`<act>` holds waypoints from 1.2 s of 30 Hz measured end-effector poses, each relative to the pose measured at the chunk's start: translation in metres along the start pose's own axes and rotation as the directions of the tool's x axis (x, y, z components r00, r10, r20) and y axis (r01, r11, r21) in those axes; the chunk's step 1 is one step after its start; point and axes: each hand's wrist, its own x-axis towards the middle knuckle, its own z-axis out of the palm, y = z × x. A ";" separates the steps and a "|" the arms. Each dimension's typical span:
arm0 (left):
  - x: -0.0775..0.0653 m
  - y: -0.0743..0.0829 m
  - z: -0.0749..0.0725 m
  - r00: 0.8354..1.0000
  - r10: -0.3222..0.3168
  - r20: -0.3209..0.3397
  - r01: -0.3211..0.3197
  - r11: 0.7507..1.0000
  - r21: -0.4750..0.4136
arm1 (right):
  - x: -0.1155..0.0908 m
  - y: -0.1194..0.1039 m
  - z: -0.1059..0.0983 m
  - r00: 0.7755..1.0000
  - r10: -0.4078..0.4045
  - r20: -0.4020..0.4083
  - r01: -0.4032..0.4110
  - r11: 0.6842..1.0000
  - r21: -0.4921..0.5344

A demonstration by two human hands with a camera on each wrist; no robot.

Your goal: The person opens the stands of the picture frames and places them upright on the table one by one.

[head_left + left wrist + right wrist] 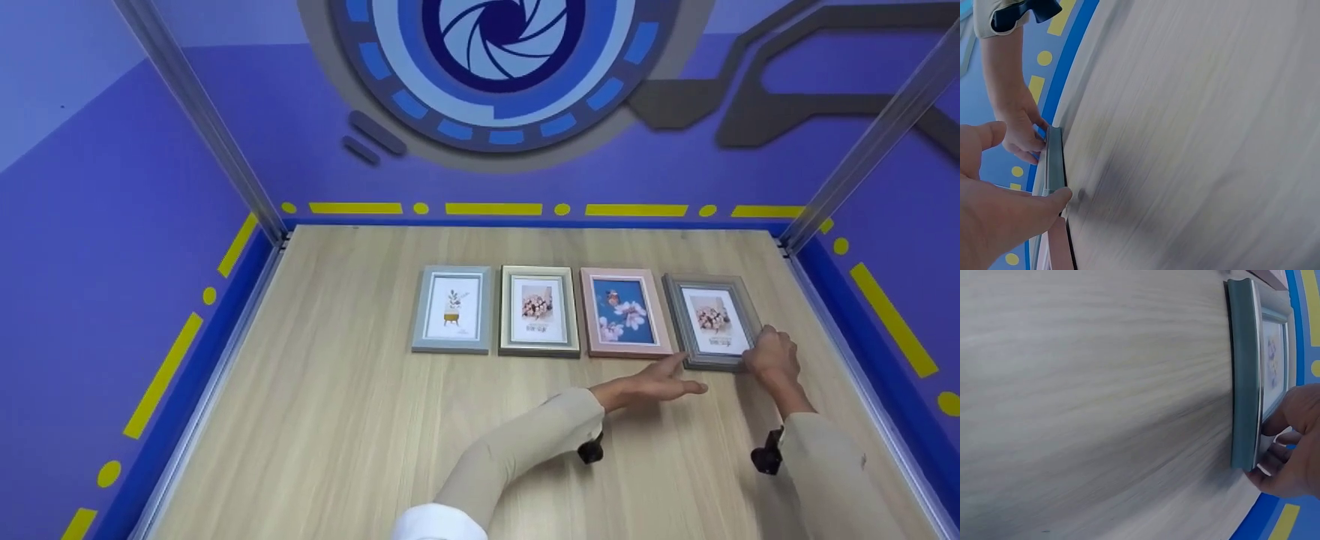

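Printed purple walls [262, 112], metal corner posts [199, 112] and a wood-grain tabletop [337, 420] mark a booth-like workspace.

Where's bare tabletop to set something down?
Most open: tabletop between the light-blue frame and left wall. A shallower strip lies between the four frames and back wall. Crowded: the right end, left hand and right hand at the grey frame.

On the table [337, 420], the first frame [451, 309] is at the left. To its right come the second frame [538, 311], third frame [626, 313] and last frame [711, 322] in a row. The left hand [654, 383] is at the last frame's front left corner, the right hand [774, 357] at its right side. A wall [255, 135] stands behind.
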 end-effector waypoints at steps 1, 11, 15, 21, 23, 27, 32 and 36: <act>-0.001 0.000 0.001 1.000 -0.007 -0.002 0.007 1.000 -0.006 | -0.001 -0.002 -0.001 1.000 0.018 0.017 -0.017 1.000 -0.012; 0.006 -0.001 0.012 0.999 0.042 0.022 -0.039 0.993 -0.107 | -0.006 -0.009 -0.006 0.978 0.150 0.146 -0.142 0.988 -0.058; 0.009 -0.001 0.018 0.997 0.071 -0.012 -0.072 0.978 -0.196 | -0.008 -0.002 0.000 0.987 0.115 0.110 -0.118 0.993 0.023; 0.007 0.001 0.030 0.997 0.053 -0.064 -0.065 0.977 -0.204 | -0.013 0.009 0.006 0.983 0.142 0.115 -0.150 0.986 0.068; 0.007 0.003 0.032 0.998 0.043 -0.044 -0.051 0.979 -0.198 | -0.013 0.009 0.006 0.980 0.166 0.113 -0.175 0.982 0.072; 0.008 0.007 0.030 0.999 -0.014 -0.052 0.004 0.983 -0.184 | -0.012 0.007 0.003 0.980 0.185 0.077 -0.192 0.978 0.084; 0.008 0.006 0.027 0.987 -0.133 -0.087 0.098 0.941 -0.324 | -0.012 0.003 0.004 0.986 0.165 0.020 -0.166 0.976 0.141; 0.007 0.004 0.025 0.989 -0.136 -0.056 0.103 0.912 -0.397 | -0.012 0.001 0.004 0.987 0.159 -0.011 -0.154 0.969 0.196</act>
